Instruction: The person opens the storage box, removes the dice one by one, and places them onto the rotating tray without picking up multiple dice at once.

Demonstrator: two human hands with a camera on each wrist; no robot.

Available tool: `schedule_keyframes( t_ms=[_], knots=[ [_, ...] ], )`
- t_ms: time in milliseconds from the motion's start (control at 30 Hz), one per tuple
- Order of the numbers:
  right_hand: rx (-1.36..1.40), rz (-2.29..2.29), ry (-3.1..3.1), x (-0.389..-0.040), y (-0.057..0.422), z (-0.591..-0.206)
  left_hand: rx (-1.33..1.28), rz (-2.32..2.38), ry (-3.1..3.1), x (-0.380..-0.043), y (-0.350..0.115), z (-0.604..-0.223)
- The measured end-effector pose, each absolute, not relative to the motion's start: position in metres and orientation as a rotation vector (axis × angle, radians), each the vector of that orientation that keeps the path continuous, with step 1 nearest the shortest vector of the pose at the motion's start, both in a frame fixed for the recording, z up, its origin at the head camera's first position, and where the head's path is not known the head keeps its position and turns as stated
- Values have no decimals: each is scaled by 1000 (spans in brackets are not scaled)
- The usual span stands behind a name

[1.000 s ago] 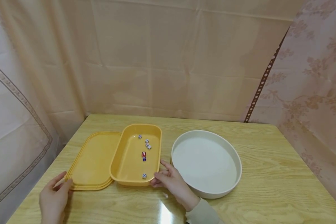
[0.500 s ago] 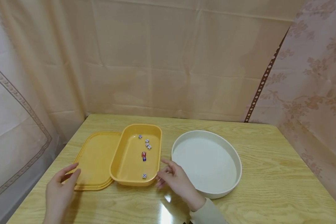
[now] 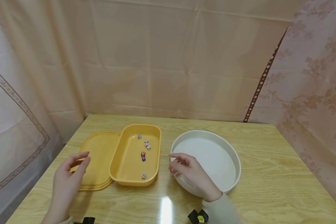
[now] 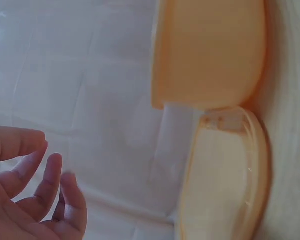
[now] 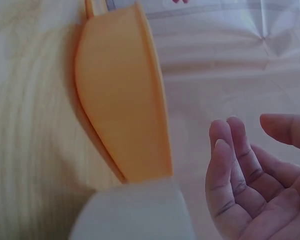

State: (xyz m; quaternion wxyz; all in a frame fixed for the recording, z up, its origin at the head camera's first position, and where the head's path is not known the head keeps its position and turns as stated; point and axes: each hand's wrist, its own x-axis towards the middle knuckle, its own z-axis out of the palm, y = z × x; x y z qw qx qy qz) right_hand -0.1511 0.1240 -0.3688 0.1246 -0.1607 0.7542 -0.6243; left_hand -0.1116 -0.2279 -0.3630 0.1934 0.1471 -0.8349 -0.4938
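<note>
In the head view a yellow rectangular box (image 3: 128, 158) stands left of the table's middle, and several dice (image 3: 143, 154), white, red and blue, lie on its floor. The flat yellow lid (image 3: 99, 155) lies left of the box, against its side. Over the lid's near left part hovers my left hand (image 3: 70, 174), fingers loosely bent and holding nothing. My right hand (image 3: 193, 172) hovers over the near left rim of a round white tray (image 3: 210, 155). In the right wrist view its fingers (image 5: 221, 170) are relaxed, with a gap between them and the thumb.
The wooden table (image 3: 271, 168) extends to the right of the white tray. A beige curtain (image 3: 168, 62) hangs behind it, with patterned cloth (image 3: 316, 93) on the right. Dark wrist gear (image 3: 198, 217) shows by the right sleeve.
Both hands have let go: the left has left the lid's corner and risen over the lid, while the right has moved from the box's rim rightward to the white tray.
</note>
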Motion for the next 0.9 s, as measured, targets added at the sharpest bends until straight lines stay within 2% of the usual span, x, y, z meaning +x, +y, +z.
schedule_keyframes(
  t_ms=[500,900],
  knots=[
    [-182,-1955,2345,-160,176,-350,157,-1378,-2447,-139,-202,-332],
    [-102,-2032,2399,-154,219,-345,126,-1576,-2538,-174,-184,-318]
  ],
)
